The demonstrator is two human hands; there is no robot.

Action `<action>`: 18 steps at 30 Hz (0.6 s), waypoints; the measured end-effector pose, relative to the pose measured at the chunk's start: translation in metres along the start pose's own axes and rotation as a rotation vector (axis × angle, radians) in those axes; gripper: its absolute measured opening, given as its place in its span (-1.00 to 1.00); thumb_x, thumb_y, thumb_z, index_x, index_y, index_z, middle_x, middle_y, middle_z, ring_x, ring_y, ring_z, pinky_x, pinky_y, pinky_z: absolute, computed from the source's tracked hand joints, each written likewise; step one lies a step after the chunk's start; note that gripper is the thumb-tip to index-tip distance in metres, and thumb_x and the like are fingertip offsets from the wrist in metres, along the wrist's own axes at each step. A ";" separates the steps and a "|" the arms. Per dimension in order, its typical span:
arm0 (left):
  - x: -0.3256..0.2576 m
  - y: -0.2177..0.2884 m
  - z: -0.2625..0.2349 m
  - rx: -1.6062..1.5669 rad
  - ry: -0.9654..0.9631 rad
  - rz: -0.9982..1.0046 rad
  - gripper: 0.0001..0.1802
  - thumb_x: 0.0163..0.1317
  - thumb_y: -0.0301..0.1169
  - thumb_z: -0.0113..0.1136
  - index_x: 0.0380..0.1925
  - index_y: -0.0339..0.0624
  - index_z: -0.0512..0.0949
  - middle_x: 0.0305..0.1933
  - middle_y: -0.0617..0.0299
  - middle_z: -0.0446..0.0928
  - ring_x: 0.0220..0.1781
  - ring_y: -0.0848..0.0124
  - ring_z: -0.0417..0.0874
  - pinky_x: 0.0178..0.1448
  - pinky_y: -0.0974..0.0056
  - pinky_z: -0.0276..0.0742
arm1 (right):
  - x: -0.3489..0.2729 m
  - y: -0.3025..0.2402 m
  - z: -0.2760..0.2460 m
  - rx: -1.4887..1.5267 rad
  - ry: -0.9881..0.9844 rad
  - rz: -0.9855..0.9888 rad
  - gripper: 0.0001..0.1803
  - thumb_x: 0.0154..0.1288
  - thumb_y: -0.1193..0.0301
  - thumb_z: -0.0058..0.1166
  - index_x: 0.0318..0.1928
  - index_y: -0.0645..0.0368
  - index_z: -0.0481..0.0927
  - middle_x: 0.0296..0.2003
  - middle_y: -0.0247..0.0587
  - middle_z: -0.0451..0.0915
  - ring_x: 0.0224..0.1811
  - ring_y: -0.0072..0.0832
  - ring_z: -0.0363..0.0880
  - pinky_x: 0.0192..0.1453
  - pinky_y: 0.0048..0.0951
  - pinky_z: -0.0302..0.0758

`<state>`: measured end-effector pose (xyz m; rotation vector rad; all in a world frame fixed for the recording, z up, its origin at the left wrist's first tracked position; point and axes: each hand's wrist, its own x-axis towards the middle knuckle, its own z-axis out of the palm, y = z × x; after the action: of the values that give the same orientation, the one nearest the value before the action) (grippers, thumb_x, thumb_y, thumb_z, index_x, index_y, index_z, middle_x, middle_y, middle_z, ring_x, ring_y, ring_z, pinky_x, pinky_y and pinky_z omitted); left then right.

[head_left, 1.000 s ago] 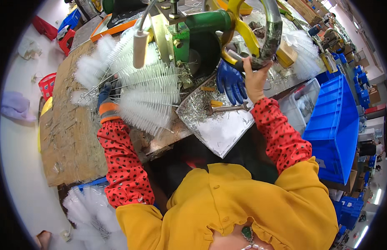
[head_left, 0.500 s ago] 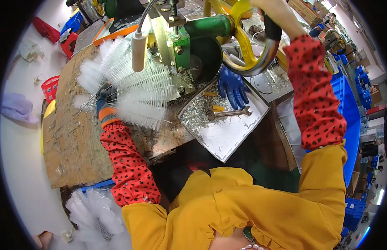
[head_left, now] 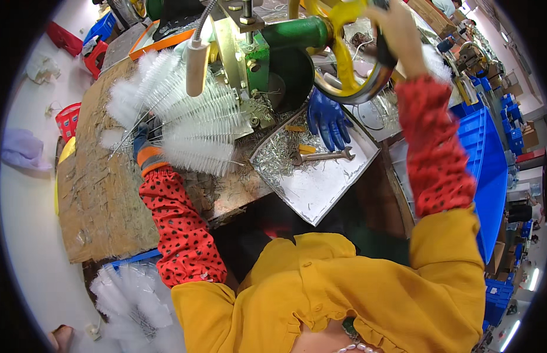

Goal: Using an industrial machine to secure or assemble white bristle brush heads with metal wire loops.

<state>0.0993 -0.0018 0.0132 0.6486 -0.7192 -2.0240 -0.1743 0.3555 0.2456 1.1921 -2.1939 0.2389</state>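
Since the earlier frames the right hand (head_left: 397,35) has been raised from the lower rim of the yellow wheel (head_left: 344,65) to its upper right part, and the red dotted sleeve (head_left: 435,147) is now stretched upward along the right of the view. The right grip is seen clenched on the wheel's rim. The left hand (head_left: 145,144), in a dark glove with an orange cuff, has barely shifted; it is closed on the wire stems of a fan of white brushes (head_left: 185,126), which is spread over the cardboard-covered counter (head_left: 102,200) with its bristle ends pointed toward the green machine (head_left: 285,53). A cream cylindrical handle (head_left: 197,65) is hung on a flexible hose just above the brushes.

To the right of the brushes, a white tray (head_left: 320,188) is set at an angle on the counter's edge. Metal shavings (head_left: 276,156) are heaped in its upper left corner, a wrench (head_left: 321,156) is laid across its middle, and a blue glove (head_left: 327,120) is draped over its upper rim below the wheel. A blue crate (head_left: 488,170) is placed at the far right, beside the raised arm. More white brushes (head_left: 129,300) are piled on the floor at lower left, below the counter.
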 end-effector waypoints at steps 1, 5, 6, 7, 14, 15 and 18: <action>0.002 -0.001 0.000 0.006 0.012 -0.001 -0.67 0.08 -0.46 0.02 -0.10 -0.27 0.40 -0.12 0.07 0.47 -0.16 0.29 0.52 -0.04 0.25 0.45 | -0.032 -0.009 0.024 0.539 0.301 0.315 -0.74 0.01 0.34 0.07 -0.38 0.28 0.38 -0.71 -0.33 0.41 -0.67 -0.64 0.37 -0.53 -0.60 0.33; 0.009 -0.001 0.005 0.017 -0.004 -0.010 -0.67 0.08 -0.46 0.02 -0.11 -0.28 0.40 -0.13 0.07 0.47 -0.16 0.29 0.52 -0.04 0.25 0.45 | -0.112 -0.049 0.094 0.820 0.717 0.475 -0.56 0.02 0.34 0.12 -0.17 0.31 0.26 -0.52 -0.29 0.42 -0.52 -0.59 0.37 -0.40 -0.55 0.34; 0.011 -0.003 0.008 0.015 -0.024 -0.012 -0.67 0.08 -0.46 0.02 -0.11 -0.28 0.40 -0.13 0.07 0.47 -0.16 0.29 0.52 -0.04 0.25 0.45 | -0.116 -0.041 0.095 0.819 0.669 0.509 -0.61 0.03 0.38 0.10 -0.20 0.31 0.26 -0.54 -0.30 0.42 -0.55 -0.60 0.40 -0.45 -0.57 0.35; 0.012 -0.003 0.004 0.010 -0.029 -0.004 -0.67 0.08 -0.46 0.02 -0.11 -0.28 0.41 -0.13 0.08 0.47 -0.16 0.30 0.52 -0.04 0.25 0.45 | -0.111 -0.042 0.093 0.831 0.614 0.536 -0.66 0.04 0.43 0.08 -0.24 0.31 0.26 -0.56 -0.30 0.42 -0.58 -0.61 0.43 -0.51 -0.59 0.37; 0.008 0.002 -0.004 -0.002 0.040 0.002 -0.67 0.08 -0.46 0.03 -0.12 -0.29 0.41 -0.14 0.08 0.48 -0.17 0.30 0.52 -0.05 0.26 0.46 | -0.049 -0.021 0.020 0.513 0.287 0.404 -0.68 -0.01 0.36 0.01 -0.29 0.32 0.32 -0.67 -0.16 0.45 -0.63 -0.38 0.45 -0.51 -0.44 0.36; 0.009 0.002 -0.003 -0.009 0.034 0.005 -0.67 0.08 -0.46 0.03 -0.12 -0.29 0.41 -0.14 0.08 0.48 -0.17 0.30 0.52 -0.05 0.26 0.46 | -0.040 -0.017 0.014 0.440 0.233 0.354 -0.74 0.02 0.39 0.02 -0.34 0.31 0.33 -0.67 -0.24 0.45 -0.67 -0.56 0.43 -0.58 -0.56 0.35; 0.010 -0.001 -0.005 -0.029 0.039 0.001 -0.67 0.07 -0.46 0.03 -0.12 -0.29 0.41 -0.15 0.08 0.48 -0.17 0.31 0.52 -0.05 0.26 0.46 | -0.011 -0.011 -0.002 0.443 0.145 0.291 -0.74 0.01 0.37 -0.01 -0.35 0.31 0.34 -0.72 -0.26 0.41 -0.70 -0.55 0.41 -0.59 -0.56 0.33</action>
<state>0.0973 -0.0114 0.0068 0.6689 -0.6654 -2.0119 -0.1603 0.3575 0.2390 1.0272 -2.2430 0.9432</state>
